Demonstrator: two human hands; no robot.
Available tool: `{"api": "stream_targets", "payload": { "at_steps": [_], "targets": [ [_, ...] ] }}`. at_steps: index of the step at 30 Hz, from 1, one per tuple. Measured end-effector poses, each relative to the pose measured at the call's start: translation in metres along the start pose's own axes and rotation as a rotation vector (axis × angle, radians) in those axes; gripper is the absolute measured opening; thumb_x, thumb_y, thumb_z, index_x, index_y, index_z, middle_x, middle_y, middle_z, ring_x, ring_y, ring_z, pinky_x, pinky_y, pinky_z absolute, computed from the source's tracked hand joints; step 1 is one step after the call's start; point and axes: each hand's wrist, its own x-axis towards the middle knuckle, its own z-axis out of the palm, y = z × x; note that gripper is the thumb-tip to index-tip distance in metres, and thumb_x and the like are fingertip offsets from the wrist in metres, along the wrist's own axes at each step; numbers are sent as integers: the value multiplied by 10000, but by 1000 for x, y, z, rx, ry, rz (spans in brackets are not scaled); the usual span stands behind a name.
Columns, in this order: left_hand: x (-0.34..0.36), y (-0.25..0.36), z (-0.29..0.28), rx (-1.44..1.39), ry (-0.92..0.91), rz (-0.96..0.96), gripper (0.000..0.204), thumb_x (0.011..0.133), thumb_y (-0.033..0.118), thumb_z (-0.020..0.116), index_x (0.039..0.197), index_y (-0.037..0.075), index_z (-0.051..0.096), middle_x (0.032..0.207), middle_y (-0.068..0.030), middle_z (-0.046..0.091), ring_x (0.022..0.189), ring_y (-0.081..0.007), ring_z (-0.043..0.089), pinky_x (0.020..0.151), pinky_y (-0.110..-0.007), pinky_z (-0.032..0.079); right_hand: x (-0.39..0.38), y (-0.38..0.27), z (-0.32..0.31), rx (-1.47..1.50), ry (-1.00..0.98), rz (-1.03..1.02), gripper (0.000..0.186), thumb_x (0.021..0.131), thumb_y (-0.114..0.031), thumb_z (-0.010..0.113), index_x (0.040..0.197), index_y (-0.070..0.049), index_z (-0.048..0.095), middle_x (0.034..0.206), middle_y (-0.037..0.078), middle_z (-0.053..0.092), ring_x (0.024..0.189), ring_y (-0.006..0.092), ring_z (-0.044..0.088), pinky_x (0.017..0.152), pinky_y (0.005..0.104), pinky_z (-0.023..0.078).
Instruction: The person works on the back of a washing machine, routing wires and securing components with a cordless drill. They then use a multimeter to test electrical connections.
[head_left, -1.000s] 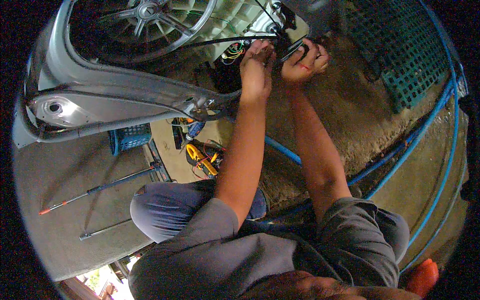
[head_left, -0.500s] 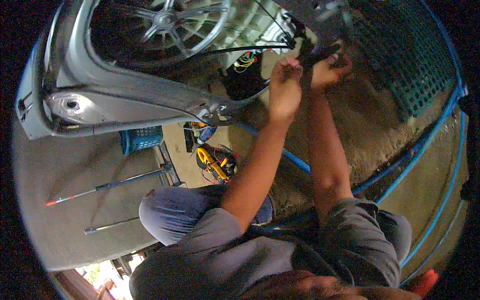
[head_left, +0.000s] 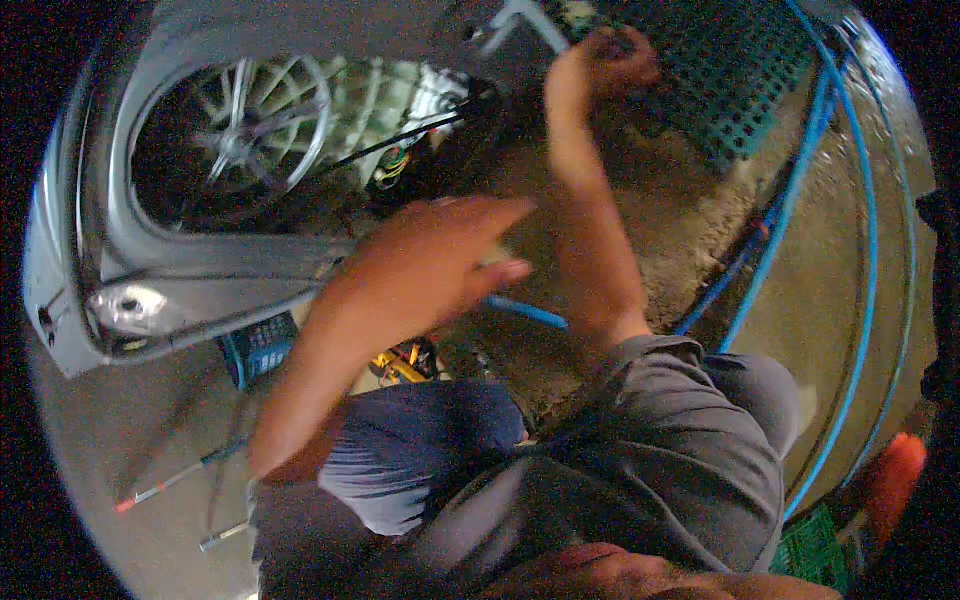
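A grey metal machine housing (head_left: 230, 265) lies at the left. Through its large rounded opening show a spoked metal wheel (head_left: 240, 145), a thin black strip and a bundle of coloured wires (head_left: 390, 168). My left hand (head_left: 445, 240) hovers in front of the wires, blurred, its fingers stretched out and the thumb apart, with nothing seen in it. Farther off, my right hand (head_left: 605, 65) is by the housing's dark right end, next to the green mesh. Its fingers are curled; whatever they may hold is too dark to make out.
A yellow clamp meter (head_left: 402, 362) lies beyond my left knee, partly behind my forearm. A blue basket (head_left: 255, 355) stands below the housing. Green perforated mesh (head_left: 745, 85) lies at the far right. Blue hoses (head_left: 790, 200) loop down the right side. A red-tipped rod (head_left: 165, 488) lies left.
My hands were close together at the right end of the opening. The left has drawn back leftward and opened out; the right has moved farther away. The view has shifted too.
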Motion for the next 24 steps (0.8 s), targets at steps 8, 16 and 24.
{"api": "stream_targets", "payload": {
  "at_steps": [8, 16, 24],
  "targets": [
    [-117, -17, -16, -68, 93, -369, 555, 1006, 325, 644, 1498, 107, 506, 1438, -213, 587, 1324, -405, 554, 1129, -483, 414, 3, -13, 4, -5, -117, -341, 313, 865, -9, 658, 1156, -70, 560, 1220, 210, 493, 1213, 390, 456, 1016, 513, 397],
    [-156, -36, 24, -301, 53, -505, 588, 999, 332, 670, 1496, 67, 499, 1428, -189, 604, 1338, -378, 565, 1139, -455, 417, 2, -38, 3, -171, -272, -557, 314, 833, 5, 650, 1119, -125, 640, 1165, 171, 553, 1147, 363, 515, 970, 520, 400],
    [-158, -43, -11, 324, 804, -301, 404, 922, 197, 757, 1284, 31, 690, 1378, -160, 639, 1302, -367, 583, 1121, -463, 437, 7, -86, 4, -124, -508, -619, 179, 872, -91, 652, 1046, -92, 690, 1057, 188, 632, 931, 320, 647, 821, 455, 533]
  ]
}}
